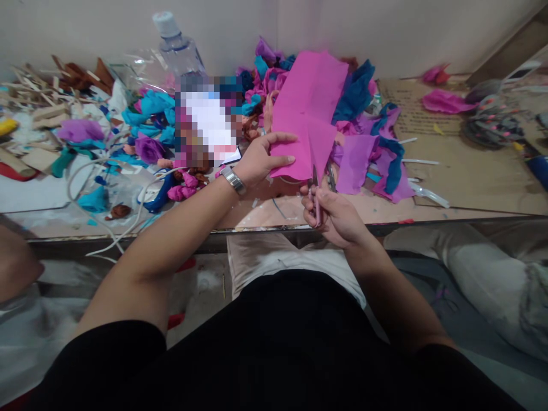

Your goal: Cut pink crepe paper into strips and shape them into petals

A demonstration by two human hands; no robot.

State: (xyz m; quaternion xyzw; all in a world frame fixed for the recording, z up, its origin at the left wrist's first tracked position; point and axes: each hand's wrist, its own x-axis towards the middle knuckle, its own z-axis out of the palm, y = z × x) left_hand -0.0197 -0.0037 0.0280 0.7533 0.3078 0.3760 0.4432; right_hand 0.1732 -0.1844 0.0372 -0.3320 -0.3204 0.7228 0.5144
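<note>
My left hand [266, 156] grips the left edge of a large sheet of bright pink paper [310, 85], thumb on top. The sheet shows fold creases and rises away from me over the heap behind it. In my right hand [331, 211] is a pair of scissors [315, 197] with pink handles, fingers in the loops. Its blades point away from me and lie at the sheet's near edge, one blade showing over the paper. A purple paper piece [354, 162] lies right of the scissors. A dark metal tool, partly hidden, sits beside the blades.
Crumpled blue, purple and pink paper [156, 105] covers much of the table. A clear bottle [177, 48] stands at the back left, near wooden sticks [47, 91]. A white cable [143, 214] hangs over the front edge. Cardboard [462, 171] lies right. Other people sit on both sides.
</note>
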